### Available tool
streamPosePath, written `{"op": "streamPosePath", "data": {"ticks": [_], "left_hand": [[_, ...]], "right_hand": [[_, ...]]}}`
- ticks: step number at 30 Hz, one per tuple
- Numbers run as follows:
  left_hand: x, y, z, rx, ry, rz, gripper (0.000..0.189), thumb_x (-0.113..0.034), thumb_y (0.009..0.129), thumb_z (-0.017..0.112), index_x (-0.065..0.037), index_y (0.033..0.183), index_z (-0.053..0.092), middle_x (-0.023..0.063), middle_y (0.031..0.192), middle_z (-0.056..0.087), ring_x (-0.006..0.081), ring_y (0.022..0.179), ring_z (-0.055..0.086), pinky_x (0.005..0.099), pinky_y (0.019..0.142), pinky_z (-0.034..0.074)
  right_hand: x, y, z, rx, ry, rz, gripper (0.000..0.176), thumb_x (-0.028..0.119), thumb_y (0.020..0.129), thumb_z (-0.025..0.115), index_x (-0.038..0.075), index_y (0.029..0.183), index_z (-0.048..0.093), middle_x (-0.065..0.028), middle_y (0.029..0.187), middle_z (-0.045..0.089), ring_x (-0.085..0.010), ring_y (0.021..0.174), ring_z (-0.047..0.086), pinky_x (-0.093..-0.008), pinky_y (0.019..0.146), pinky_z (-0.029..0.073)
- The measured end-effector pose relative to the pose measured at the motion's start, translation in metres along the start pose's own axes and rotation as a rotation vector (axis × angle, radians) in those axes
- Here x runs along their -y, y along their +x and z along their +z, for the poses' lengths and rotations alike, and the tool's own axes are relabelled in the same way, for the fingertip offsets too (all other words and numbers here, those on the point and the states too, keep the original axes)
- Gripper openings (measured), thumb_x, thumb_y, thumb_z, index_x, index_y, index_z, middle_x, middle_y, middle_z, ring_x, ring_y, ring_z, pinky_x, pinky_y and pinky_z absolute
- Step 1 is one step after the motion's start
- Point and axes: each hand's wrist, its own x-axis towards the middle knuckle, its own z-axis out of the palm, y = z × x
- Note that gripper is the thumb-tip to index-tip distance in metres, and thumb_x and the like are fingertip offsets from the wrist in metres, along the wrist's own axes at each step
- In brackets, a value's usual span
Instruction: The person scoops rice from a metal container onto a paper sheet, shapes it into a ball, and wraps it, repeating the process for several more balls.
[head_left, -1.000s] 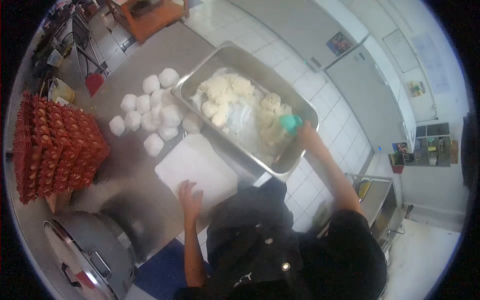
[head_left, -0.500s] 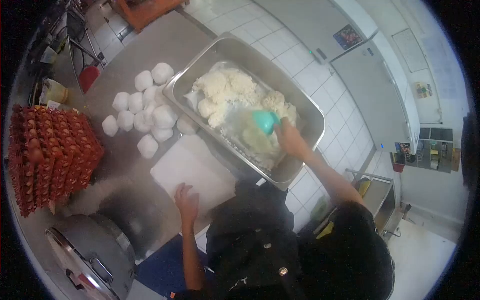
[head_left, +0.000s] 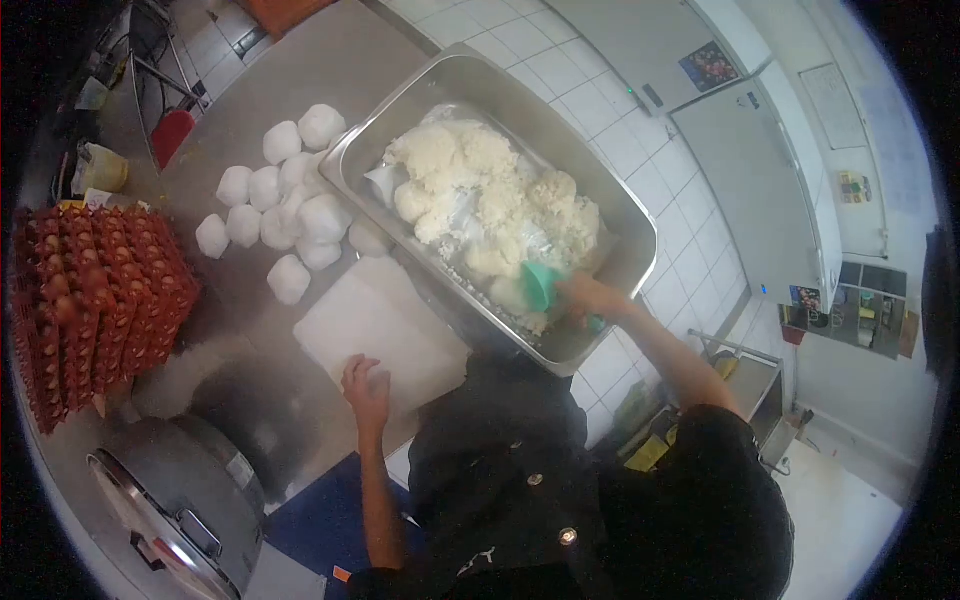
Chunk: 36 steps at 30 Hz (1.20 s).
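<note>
My right hand (head_left: 588,300) grips a green scoop (head_left: 541,286) by its handle, low in the near end of a deep metal pan (head_left: 622,225). Crumbly off-white food (head_left: 460,165), perhaps cooked rice, lies in clumps on a clear plastic lining there. Motion blurs the scoop and the food beside it. On the metal table, my left hand (head_left: 367,388) rests at the near left edge of a stack of white paper sheets (head_left: 375,325), fingers apart and slightly bent. Several white wrapped balls (head_left: 290,200) sit piled left of the pan.
Red egg trays full of eggs (head_left: 100,300) stand stacked at the left of the metal table (head_left: 330,75). A large metal pot (head_left: 185,500) is at the lower left. White tiled floor (head_left: 590,110) and grey cabinet doors (head_left: 745,170) lie beyond the pan.
My right hand has drawn the scoop down through the food toward the pan's near end and tilted it. My left hand has shifted slightly on the paper.
</note>
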Motion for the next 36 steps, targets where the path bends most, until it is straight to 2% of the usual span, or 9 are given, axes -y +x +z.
{"op": "streamPosePath", "data": {"ticks": [3, 8, 10, 16, 17, 20, 25, 28, 36], "left_hand": [[-0.001, -0.003, 0.001, -0.004, -0.005, -0.020, 0.030, -0.011, 0.080, 0.074, -0.011, 0.108, 0.065, 0.0151, 0.130, 0.054, 0.0351, 0.124, 0.048, 0.0455, 0.105, 0.038], [0.006, -0.001, 0.005, 0.034, 0.033, -0.032, 0.029, -0.012, 0.080, 0.074, -0.010, 0.108, 0.065, 0.0146, 0.130, 0.052, 0.0345, 0.125, 0.046, 0.0451, 0.106, 0.037], [0.007, 0.001, 0.004, 0.035, 0.024, -0.029, 0.029, -0.012, 0.080, 0.074, -0.010, 0.107, 0.065, 0.0144, 0.129, 0.053, 0.0344, 0.124, 0.047, 0.0453, 0.106, 0.037], [0.007, 0.003, 0.001, 0.034, -0.008, -0.009, 0.026, -0.012, 0.080, 0.073, -0.009, 0.105, 0.066, 0.0152, 0.127, 0.054, 0.0344, 0.122, 0.047, 0.0448, 0.105, 0.038], [0.007, 0.002, 0.002, 0.033, -0.008, -0.015, 0.026, -0.012, 0.080, 0.073, -0.009, 0.105, 0.066, 0.0153, 0.127, 0.053, 0.0344, 0.122, 0.047, 0.0448, 0.105, 0.038], [0.009, 0.003, 0.003, 0.030, -0.003, -0.027, 0.025, -0.013, 0.081, 0.073, -0.009, 0.105, 0.066, 0.0148, 0.126, 0.054, 0.0342, 0.122, 0.047, 0.0445, 0.105, 0.037], [0.007, 0.003, 0.003, 0.017, 0.005, -0.011, 0.023, -0.013, 0.082, 0.073, -0.009, 0.104, 0.066, 0.0137, 0.123, 0.055, 0.0341, 0.120, 0.049, 0.0443, 0.105, 0.037], [0.012, 0.003, 0.006, 0.000, -0.011, 0.009, 0.023, -0.015, 0.082, 0.073, -0.009, 0.104, 0.067, 0.0143, 0.123, 0.055, 0.0343, 0.120, 0.049, 0.0446, 0.105, 0.037], [0.007, 0.008, 0.009, -0.030, 0.048, -0.092, 0.023, -0.019, 0.080, 0.074, -0.013, 0.101, 0.067, 0.0121, 0.123, 0.056, 0.0335, 0.119, 0.051, 0.0453, 0.101, 0.040]], "right_hand": [[-0.013, 0.017, -0.006, 0.197, 0.100, 0.086, 0.038, 0.031, 0.102, 0.044, -0.005, 0.107, 0.055, -0.0265, 0.078, 0.066, -0.0413, 0.066, 0.066, -0.0490, 0.060, 0.053], [-0.059, 0.064, 0.035, -0.357, -0.420, -0.624, 0.041, 0.038, 0.104, 0.043, -0.001, 0.103, 0.056, -0.0162, 0.075, 0.062, -0.0222, 0.056, 0.060, -0.0393, 0.050, 0.049], [0.011, 0.048, 0.025, -0.345, -0.328, -0.417, 0.044, 0.042, 0.104, 0.042, 0.000, 0.103, 0.056, -0.0124, 0.074, 0.060, -0.0156, 0.052, 0.056, -0.0336, 0.043, 0.045], [0.034, 0.023, -0.045, 0.587, 0.838, 0.443, 0.038, 0.041, 0.106, 0.041, 0.005, 0.102, 0.054, 0.0032, 0.065, 0.045, -0.0054, 0.046, 0.039, -0.0242, 0.039, 0.036], [0.032, 0.017, -0.046, 0.538, 0.903, 0.400, 0.036, 0.040, 0.107, 0.039, 0.008, 0.099, 0.054, 0.0068, 0.064, 0.039, -0.0009, 0.045, 0.032, -0.0206, 0.039, 0.030], [0.051, 0.014, -0.052, 0.229, 0.832, 0.336, 0.037, 0.041, 0.107, 0.041, 0.007, 0.101, 0.053, 0.0072, 0.065, 0.039, -0.0017, 0.047, 0.033, -0.0199, 0.040, 0.030], [0.019, 0.073, 0.004, -0.529, -0.371, -0.267, 0.029, 0.025, 0.103, 0.038, 0.000, 0.114, 0.049, -0.0204, 0.069, 0.061, -0.0455, 0.061, 0.061, -0.0549, 0.062, 0.051], [0.111, 0.047, 0.020, -0.369, -0.428, 0.071, 0.038, 0.035, 0.104, 0.041, -0.001, 0.116, 0.040, -0.0282, 0.077, 0.067, -0.0441, 0.069, 0.068, -0.0533, 0.058, 0.053], [0.105, 0.074, 0.050, -0.367, -0.496, 0.068, 0.033, 0.027, 0.105, 0.038, -0.003, 0.117, 0.035, -0.0243, 0.073, 0.066, -0.0432, 0.068, 0.068, -0.0526, 0.060, 0.054]]}}
